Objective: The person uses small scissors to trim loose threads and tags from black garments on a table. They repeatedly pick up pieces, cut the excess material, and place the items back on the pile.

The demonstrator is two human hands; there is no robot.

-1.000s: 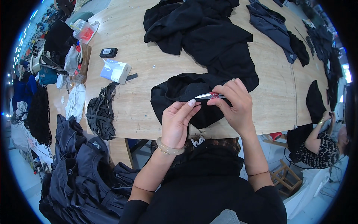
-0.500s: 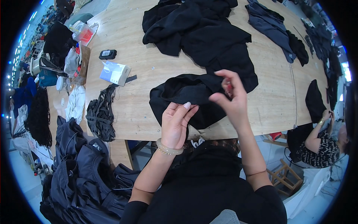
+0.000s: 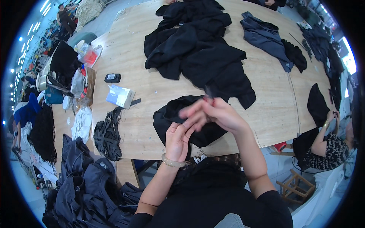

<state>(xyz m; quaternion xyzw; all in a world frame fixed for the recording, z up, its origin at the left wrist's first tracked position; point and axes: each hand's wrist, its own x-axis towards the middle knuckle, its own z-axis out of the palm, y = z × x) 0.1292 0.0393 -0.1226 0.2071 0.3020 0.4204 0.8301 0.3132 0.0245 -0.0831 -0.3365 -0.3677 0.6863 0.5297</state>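
A black garment (image 3: 207,137) lies bunched at the table's near edge, its opening facing up. My left hand (image 3: 177,141) has its thumb and fingers pinched on the fabric at the near side of that opening; a bracelet circles the wrist. Over the garment, my right hand (image 3: 218,114) reaches across to the left, its outstretched fingers blurred near my left fingertips. A small red-and-dark tool (image 3: 208,95) is tucked in the right hand, its dark end pointing away from me; blur hides its exact kind.
More black garments (image 3: 201,49) spread across the table beyond. To the left lie dark straps (image 3: 108,135), a tissue box (image 3: 120,96) and a small black device (image 3: 113,78). Dark clothing (image 3: 85,186) is heaped at lower left. Another person (image 3: 327,148) sits at right, near a wooden stool (image 3: 296,187).
My right hand has moved left and down, from beside the garment's opening to over it, close to my left fingers. My left hand keeps its pinch. The whole view has tilted slightly upward.
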